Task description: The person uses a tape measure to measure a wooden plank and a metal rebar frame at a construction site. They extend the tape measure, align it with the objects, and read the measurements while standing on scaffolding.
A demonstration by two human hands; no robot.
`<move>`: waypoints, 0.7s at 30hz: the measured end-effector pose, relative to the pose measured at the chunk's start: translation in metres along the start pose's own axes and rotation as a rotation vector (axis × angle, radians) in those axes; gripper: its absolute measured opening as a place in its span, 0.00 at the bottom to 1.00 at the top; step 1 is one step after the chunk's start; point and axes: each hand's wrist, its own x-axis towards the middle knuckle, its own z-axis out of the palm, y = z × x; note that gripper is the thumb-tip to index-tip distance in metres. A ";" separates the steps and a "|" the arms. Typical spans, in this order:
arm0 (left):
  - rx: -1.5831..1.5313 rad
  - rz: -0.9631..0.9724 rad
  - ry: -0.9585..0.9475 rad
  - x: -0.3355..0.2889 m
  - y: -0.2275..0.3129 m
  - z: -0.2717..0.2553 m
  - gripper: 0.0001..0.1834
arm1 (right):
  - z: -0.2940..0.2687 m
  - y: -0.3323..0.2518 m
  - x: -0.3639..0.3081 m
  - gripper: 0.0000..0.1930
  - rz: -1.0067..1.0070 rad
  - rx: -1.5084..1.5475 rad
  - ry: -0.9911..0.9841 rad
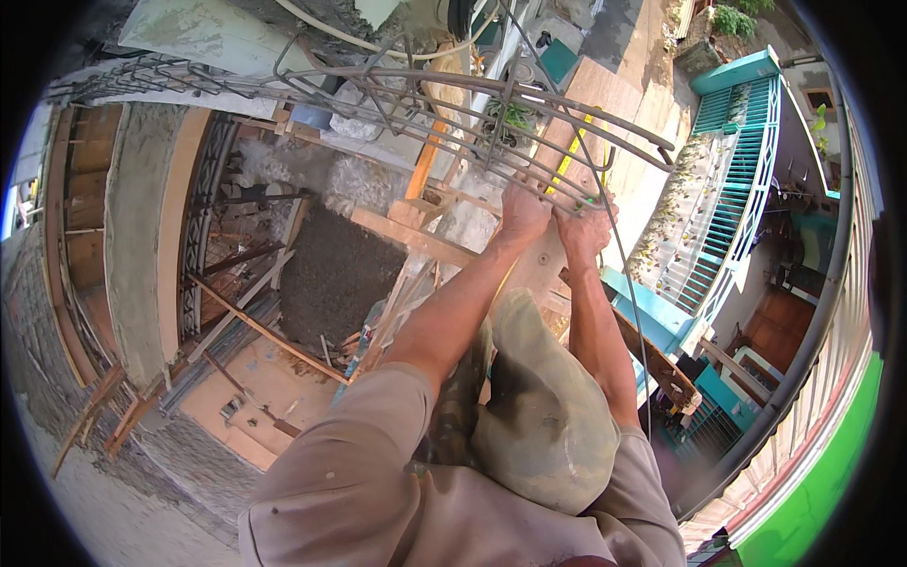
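Setting: high over a building site, I'm looking down past a teal gate (746, 180).
Left hand (522, 213): arm stretching forward, grip closing around the rebar cage (453, 104).
Right hand (586, 231): alongside, gripping the same bars.

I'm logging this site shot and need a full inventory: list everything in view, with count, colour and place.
Rebar cage: one, grey-brown, across the top, at both hands.
Thin wire: one, dark, hanging right of the arms.
Timber planks: several, pale brown, centre.
Gravel pile: one, dark grey, below centre-left.
Fence: one, teal, right.
Cap: one, olive, bottom centre.
Left hand: gripping a cage bar.
Right hand: gripping beside it.
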 end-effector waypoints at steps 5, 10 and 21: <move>0.021 -0.226 -0.376 -0.048 -0.008 -0.067 0.43 | -0.012 -0.007 0.002 0.55 0.065 -0.016 -0.108; 0.013 -0.360 -0.596 -0.094 -0.043 -0.092 0.53 | -0.016 -0.016 -0.004 0.56 0.054 0.017 -0.103; 0.062 -0.393 -0.490 -0.103 -0.037 -0.127 0.48 | -0.020 -0.018 -0.006 0.54 0.052 -0.003 -0.071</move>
